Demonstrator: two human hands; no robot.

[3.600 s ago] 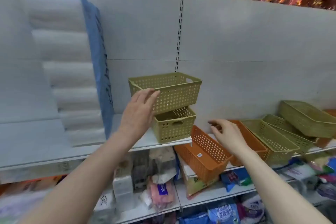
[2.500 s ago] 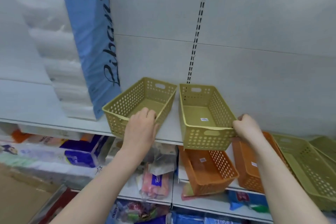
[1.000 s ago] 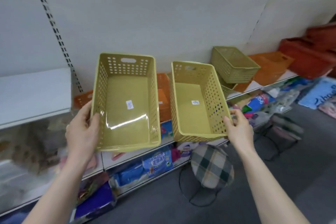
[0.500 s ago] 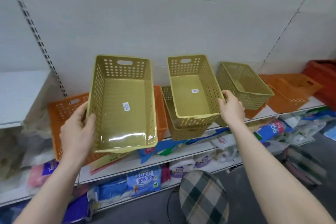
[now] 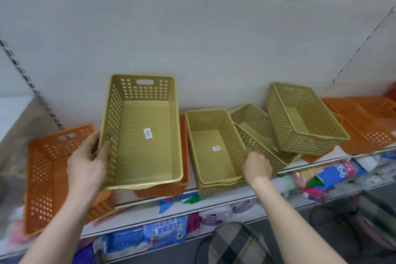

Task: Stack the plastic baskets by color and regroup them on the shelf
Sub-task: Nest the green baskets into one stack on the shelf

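Down at the bottom edge sits a plaid cushion [image 5: 235,244], with soft packets [image 5: 165,229] crammed on the lower level beside it. Both bare forearms reach up from there. The left hand [image 5: 87,165] has the held basket [image 5: 141,135] by its left wall, thumb in front and fingers wrapped behind. It's a green one, up off the shelf [image 5: 150,200] and tipped so its opening faces the camera. Over on the right, the right hand [image 5: 257,167] is curled round the right front corner of the nested pair [image 5: 214,150], two green baskets, one seated inside the other at the shelf's front edge. Left of the left hand, a tilted orange basket [image 5: 42,178] overhangs the shelf edge. A second orange one [image 5: 184,180] peeks out just behind the held basket. Right of the pair, a slanted green basket [image 5: 255,133] touches its neighbour, and a raised green basket [image 5: 300,122] rests on top of that. Further right is an orange pile [image 5: 364,122]. Behind it all stands the pale back wall [image 5: 192,38].
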